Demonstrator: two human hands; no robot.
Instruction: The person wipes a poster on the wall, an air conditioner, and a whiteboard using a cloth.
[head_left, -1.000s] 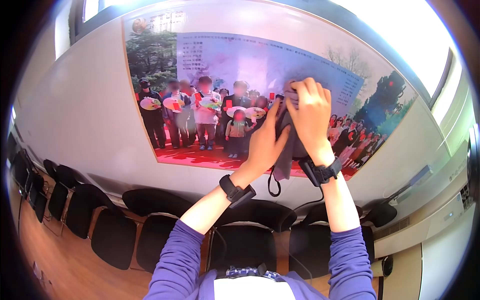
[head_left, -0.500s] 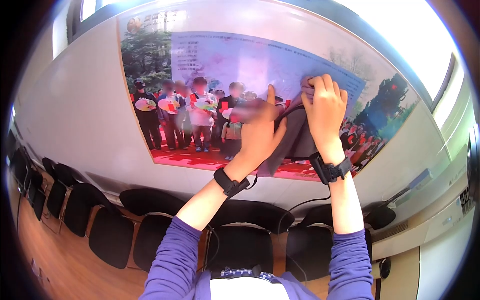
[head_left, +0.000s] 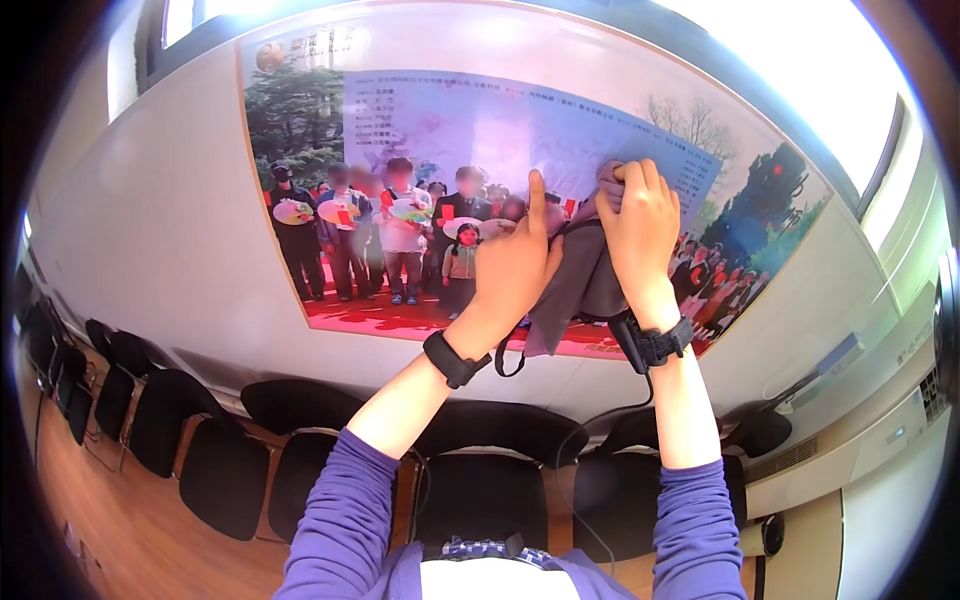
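Observation:
My right hand (head_left: 642, 225) grips a bunched dark grey cloth (head_left: 580, 275), its fingers curled over the purplish top fold. The cloth hangs down between my hands in front of a large printed poster (head_left: 430, 110) on the wall. My left hand (head_left: 512, 262) is just left of the cloth, index finger stretched upward against the poster's picture and the other fingers bent. Its thumb lies near the cloth's edge; whether they touch is unclear. A thin black loop dangles below, beside the cloth's lower corner.
Black chairs (head_left: 480, 495) stand in a row under the poster, continuing along the left. Black bands circle both wrists, and a dark cable (head_left: 590, 412) runs down from the right one. Bright windows (head_left: 800, 60) lie above, a white wall unit (head_left: 840, 460) at right.
The left hand's blurred fingers have drawn in, leaving the index finger raised. My right hand has shifted slightly left and down with the cloth.

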